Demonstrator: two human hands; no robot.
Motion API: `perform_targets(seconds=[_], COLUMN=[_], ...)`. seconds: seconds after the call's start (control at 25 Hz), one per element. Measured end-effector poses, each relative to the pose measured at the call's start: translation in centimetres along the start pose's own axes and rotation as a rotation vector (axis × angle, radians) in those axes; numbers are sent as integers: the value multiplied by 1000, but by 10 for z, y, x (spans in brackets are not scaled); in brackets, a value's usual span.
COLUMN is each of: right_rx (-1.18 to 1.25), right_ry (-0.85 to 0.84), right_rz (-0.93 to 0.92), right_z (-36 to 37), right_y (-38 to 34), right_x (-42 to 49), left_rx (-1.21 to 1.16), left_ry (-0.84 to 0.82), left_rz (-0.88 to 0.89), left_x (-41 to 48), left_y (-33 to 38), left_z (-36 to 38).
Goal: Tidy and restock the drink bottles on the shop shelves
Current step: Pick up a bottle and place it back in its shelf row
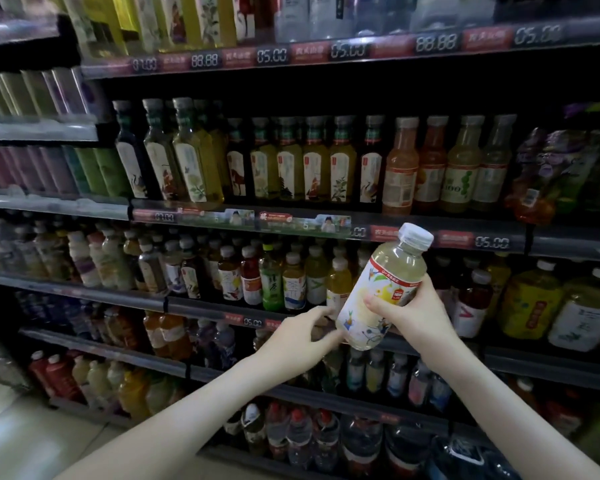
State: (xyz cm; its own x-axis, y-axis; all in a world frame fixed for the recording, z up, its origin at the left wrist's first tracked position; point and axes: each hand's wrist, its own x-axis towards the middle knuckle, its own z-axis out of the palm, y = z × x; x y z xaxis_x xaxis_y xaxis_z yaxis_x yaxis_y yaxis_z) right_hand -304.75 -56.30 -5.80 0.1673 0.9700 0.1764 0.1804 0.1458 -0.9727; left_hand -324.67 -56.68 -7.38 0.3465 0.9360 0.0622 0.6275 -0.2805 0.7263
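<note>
My right hand point(414, 315) grips a pale yellow drink bottle point(378, 292) with a white cap and a white patterned label, tilted to the right in front of the shelves. My left hand point(300, 339) reaches up beside the bottle's base, fingers loosely spread, the fingertips close to or just touching the base. Behind the held bottle, the third shelf point(201, 308) carries rows of small tea and juice bottles point(293, 282).
The shelf above holds tall tea bottles point(312, 161) and orange and yellow juice bottles point(430, 164). Large yellow bottles point(530, 299) stand at the right. Lower shelves carry water and soda bottles point(302, 438). Pale floor point(32, 441) lies at the lower left.
</note>
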Motion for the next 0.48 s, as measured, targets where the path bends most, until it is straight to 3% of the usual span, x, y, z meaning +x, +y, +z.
perform_targets(seconds=[0.2, 0.48], right_rx=[12, -10], right_ry=[85, 55], right_rz=[72, 131], right_z=[94, 165], right_y=[22, 52], right_x=[17, 24], left_rx=[97, 6], left_ry=[-20, 109], left_rz=[-75, -154], left_x=[7, 16], left_y=[-104, -163], left_z=[-65, -78])
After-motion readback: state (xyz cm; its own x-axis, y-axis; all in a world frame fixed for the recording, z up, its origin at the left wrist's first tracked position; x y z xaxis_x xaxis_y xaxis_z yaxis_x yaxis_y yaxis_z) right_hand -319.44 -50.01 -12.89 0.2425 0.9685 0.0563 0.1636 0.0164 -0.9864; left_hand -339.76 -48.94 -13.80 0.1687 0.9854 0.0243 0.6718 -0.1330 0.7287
